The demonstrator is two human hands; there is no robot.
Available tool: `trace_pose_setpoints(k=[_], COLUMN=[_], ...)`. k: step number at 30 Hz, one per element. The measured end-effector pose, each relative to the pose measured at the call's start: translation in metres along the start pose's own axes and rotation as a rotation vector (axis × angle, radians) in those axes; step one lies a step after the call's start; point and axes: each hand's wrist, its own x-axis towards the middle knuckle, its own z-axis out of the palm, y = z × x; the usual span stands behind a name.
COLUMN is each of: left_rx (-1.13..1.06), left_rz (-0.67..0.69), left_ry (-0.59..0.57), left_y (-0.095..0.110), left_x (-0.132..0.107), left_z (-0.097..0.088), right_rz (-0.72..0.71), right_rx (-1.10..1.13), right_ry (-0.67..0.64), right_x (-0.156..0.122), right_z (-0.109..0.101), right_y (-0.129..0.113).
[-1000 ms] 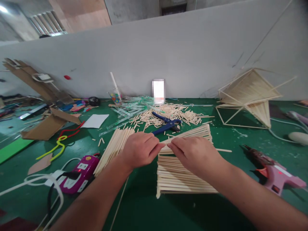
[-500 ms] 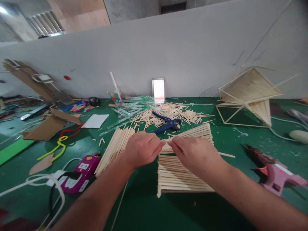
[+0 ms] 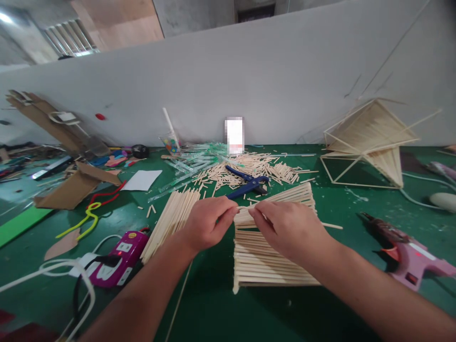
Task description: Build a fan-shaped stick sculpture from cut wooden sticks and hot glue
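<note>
Green counter [image 3: 281, 316]: crowded around both forearms; a wide elbow swing could sweep things aside.
Stick polyhedron frame [image 3: 377, 126]: well apart at far right; its thin struts would probably crack if knocked.
Stick panel [image 3: 274, 270]: lying under the right hand [image 3: 290, 223]; pressing down there might pop rods loose.
Stick bundle [image 3: 171, 213]: beside the left hand [image 3: 210, 223]; a wrist nudge could scatter it.
Pink glue gun [image 3: 409, 256]: near the right forearm, red light showing; if hot, its nozzle could burn skin brushing past.
Right-hand grip: closed, fingertips pinching 1 thin wooden stick [image 3: 245, 207].
Left-hand grip: closed on the same stick, just beside.
Blue pliers [image 3: 245, 186]: beyond the hands; left knuckles could catch a handle.
Thin wooden stick: spans the 2 grips over the panel's upper left; uneven bending could splinter it. Its ends cannot be made out for certain.
</note>
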Motion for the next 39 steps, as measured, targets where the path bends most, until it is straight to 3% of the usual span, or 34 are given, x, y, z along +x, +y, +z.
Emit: trace_pose_setpoints(k=[5, 10, 16, 20, 22, 25, 29, 33, 39], left_rx=[-0.539, -0.891, -0.816, -0.515, -0.439, -0.383, -0.349, -0.396, -0.390], left_rz=[-0.308, -0.485, -0.632, -0.750, -0.735, -0.585, -0.342, -0.329, -0.363], left_ry=[-0.010, -0.009, 0.319, 0.185, 0.194, 0.239, 0.137, 0.179, 0.274], left_y=[0.008, 0.009, -0.013, -0.028, -0.025, -0.005, 0.029, 0.046, 0.036], left_x=[-0.001, 0.001, 0.011, 0.012, 0.010, 0.008, 0.003, -0.003, -0.012], left_z=[0.001, 0.005, 0.005, 0.002, 0.002, 0.001, -0.005, -0.013, -0.016], right_rz=[-0.023, -0.041, 0.009, -0.016, -0.041, -0.089, -0.160, -0.232, -0.266], right_rx=[0.134, 0.271, 0.243, 0.213, 0.177, 0.136, 0.128, 0.135, -0.022], right_ry=[-0.016, -0.028, 0.019, 0.051, 0.073, 0.073, 0.050, 0.111, 0.361], right_x=[-0.001, 0.001, 0.002, 0.001, 0.000, -0.001, -0.002, -0.002, -0.017], right_z=[-0.003, -0.004, -0.004, 0.002, 0.006, 0.007, -0.001, -0.016, -0.044], right_y=[0.001, 0.003, 0.001, 0.000, 0.000, 0.000, -0.002, -0.006, 0.009])
